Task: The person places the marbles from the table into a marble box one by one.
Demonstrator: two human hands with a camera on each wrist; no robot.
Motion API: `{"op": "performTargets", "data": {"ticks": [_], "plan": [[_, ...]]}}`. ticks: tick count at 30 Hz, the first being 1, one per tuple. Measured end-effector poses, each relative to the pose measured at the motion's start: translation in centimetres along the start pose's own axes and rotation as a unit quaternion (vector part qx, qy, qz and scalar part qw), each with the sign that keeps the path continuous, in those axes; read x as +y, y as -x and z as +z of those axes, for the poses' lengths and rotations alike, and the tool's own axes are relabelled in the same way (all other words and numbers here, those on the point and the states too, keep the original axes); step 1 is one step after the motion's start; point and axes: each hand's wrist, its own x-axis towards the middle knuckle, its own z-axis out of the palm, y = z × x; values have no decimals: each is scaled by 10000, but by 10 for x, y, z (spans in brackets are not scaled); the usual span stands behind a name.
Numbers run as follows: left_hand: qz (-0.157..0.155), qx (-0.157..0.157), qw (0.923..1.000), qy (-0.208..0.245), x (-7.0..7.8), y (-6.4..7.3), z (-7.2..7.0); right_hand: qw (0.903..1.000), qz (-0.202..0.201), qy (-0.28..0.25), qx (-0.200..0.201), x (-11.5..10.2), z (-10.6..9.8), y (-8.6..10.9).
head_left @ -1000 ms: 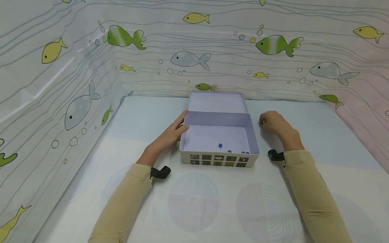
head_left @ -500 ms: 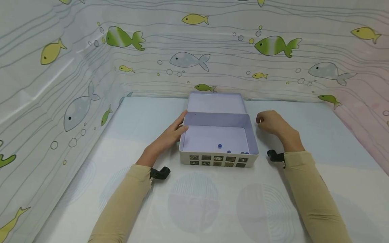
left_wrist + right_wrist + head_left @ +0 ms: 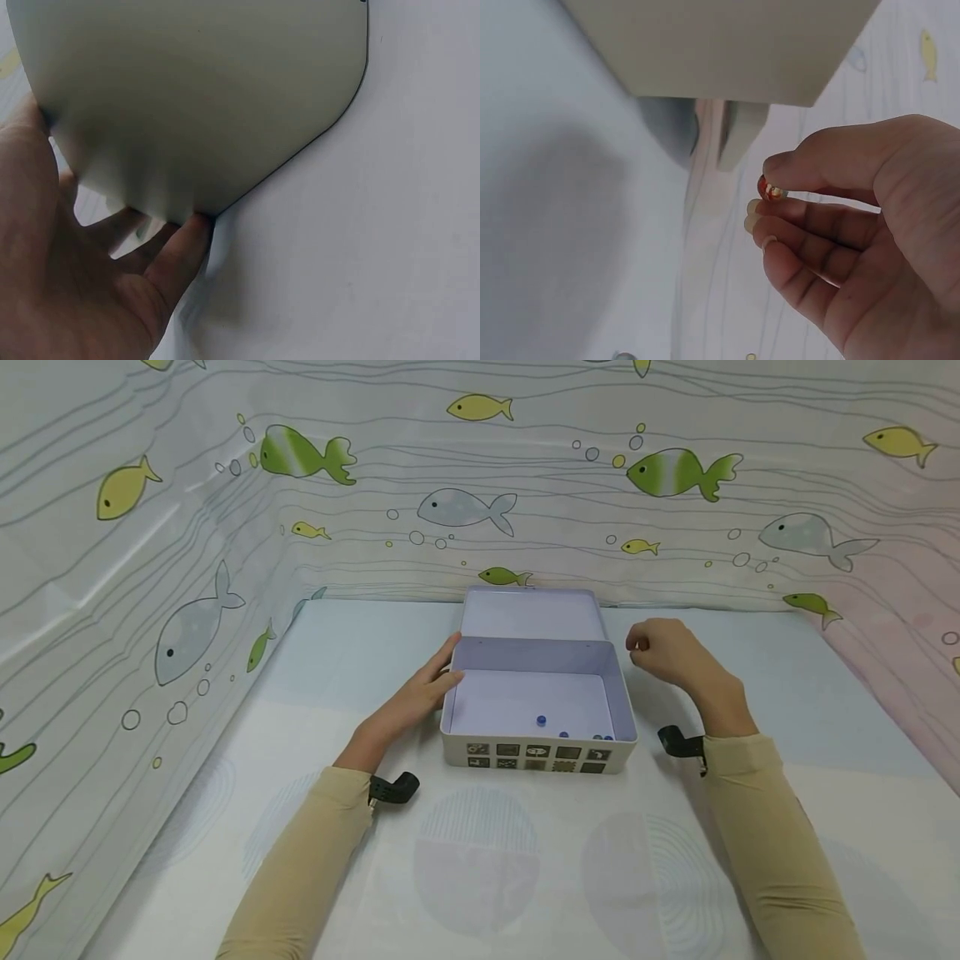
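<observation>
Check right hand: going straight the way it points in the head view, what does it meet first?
Likely the box, at its right side near the rear corner. Height is unclear, though; the fingers tilt downward, so the table could come first.

Left hand grips open box; blue beads inside; right hand just beside.

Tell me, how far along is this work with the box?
Done: the box stands open with a few blue beads inside. In hand: the right hand pinches a reddish bead outside it; the left hand holds the box's side. Left: probably putting that bead in; whether more follow, I can't tell.
</observation>
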Motion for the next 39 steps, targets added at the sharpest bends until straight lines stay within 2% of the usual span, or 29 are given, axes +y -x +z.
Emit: {"op": "performTargets", "data": {"ticks": [10, 19, 27, 34, 39], "plan": [[20, -13, 10000, 33, 0, 0, 0, 9979, -362, -316, 428, -21, -4, 3], [49, 9, 10000, 10, 0, 0, 0, 9950, -729, -420, 529, -44, 2, 4], [84, -36, 10000, 25, -1, -2, 0, 9933, -1054, -368, 295, -57, 12, 5], [63, -24, 10000, 48, -1, -2, 0, 9937, -1063, -339, -147, -64, 22, 3], [20, -65, 9999, 101, 3, -1, 1, 9922, -1181, -298, -252, -63, 30, 2]]}}
